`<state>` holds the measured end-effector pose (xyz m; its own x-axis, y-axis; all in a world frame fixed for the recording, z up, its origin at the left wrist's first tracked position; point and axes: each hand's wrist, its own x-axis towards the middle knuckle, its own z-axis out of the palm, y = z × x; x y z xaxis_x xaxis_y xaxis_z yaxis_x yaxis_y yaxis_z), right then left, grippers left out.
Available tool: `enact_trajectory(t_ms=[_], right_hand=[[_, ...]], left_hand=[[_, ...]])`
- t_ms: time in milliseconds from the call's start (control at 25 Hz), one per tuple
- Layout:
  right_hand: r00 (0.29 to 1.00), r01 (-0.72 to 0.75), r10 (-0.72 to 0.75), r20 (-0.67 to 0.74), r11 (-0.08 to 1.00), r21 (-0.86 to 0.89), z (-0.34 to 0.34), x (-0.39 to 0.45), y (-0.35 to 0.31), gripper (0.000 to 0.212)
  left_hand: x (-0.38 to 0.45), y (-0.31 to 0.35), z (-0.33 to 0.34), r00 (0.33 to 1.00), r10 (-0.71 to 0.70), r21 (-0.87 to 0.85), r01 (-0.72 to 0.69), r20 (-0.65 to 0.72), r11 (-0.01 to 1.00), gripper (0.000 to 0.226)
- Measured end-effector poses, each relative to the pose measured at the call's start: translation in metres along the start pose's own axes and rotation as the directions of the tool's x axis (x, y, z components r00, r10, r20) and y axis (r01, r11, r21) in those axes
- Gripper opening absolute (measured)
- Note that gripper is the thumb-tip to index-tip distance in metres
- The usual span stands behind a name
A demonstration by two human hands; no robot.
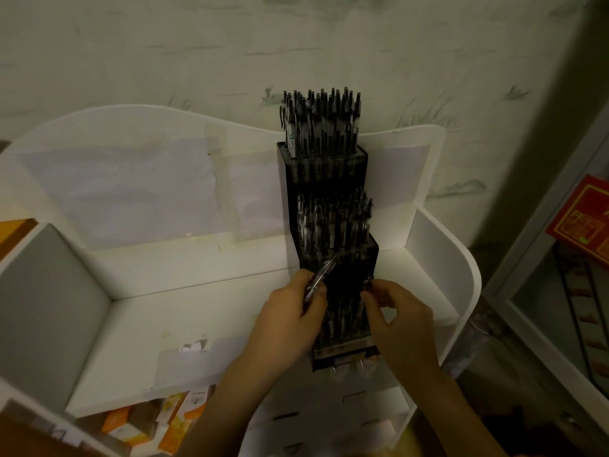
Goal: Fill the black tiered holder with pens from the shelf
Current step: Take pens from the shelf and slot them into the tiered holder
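The black tiered holder (359,268) stands on the white shelf (184,311), right of centre. Several dark pens (321,123) fill its top tier, and more pens (333,222) stand in the middle tier. The lowest tier, between my hands, holds several pens (342,318) too. My left hand (290,311) grips a small bunch of pens (318,280), their tips pointing up and right against the holder's left side. At the holder's right edge my right hand (395,311) pinches the top of a pen (368,285) over the lowest tier.
The shelf has raised white side walls (461,275) and a taped back panel (148,192). Orange and white boxes (158,423) lie on a lower level at the left. At the right stands a rack (576,308) with a red box (583,219).
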<state>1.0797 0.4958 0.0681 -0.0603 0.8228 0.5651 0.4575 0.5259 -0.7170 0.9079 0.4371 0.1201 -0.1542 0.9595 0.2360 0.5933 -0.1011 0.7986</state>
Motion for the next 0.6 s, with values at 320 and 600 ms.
enact_trajectory(t_ms=[320,600], right_hand=[[0.966,-0.152,0.157,0.206,0.988,-0.039,0.012,-0.018,0.017,0.020],[0.971,-0.149,0.142,0.192,0.989,0.020,-0.001,-0.008,-0.002,0.026]], left_hand=[[0.001,0.002,0.000,1.000,0.006,-0.012,-0.006,0.007,1.000,0.012],[0.002,0.007,0.006,0.998,0.027,0.000,-0.027,0.051,1.000,0.013]])
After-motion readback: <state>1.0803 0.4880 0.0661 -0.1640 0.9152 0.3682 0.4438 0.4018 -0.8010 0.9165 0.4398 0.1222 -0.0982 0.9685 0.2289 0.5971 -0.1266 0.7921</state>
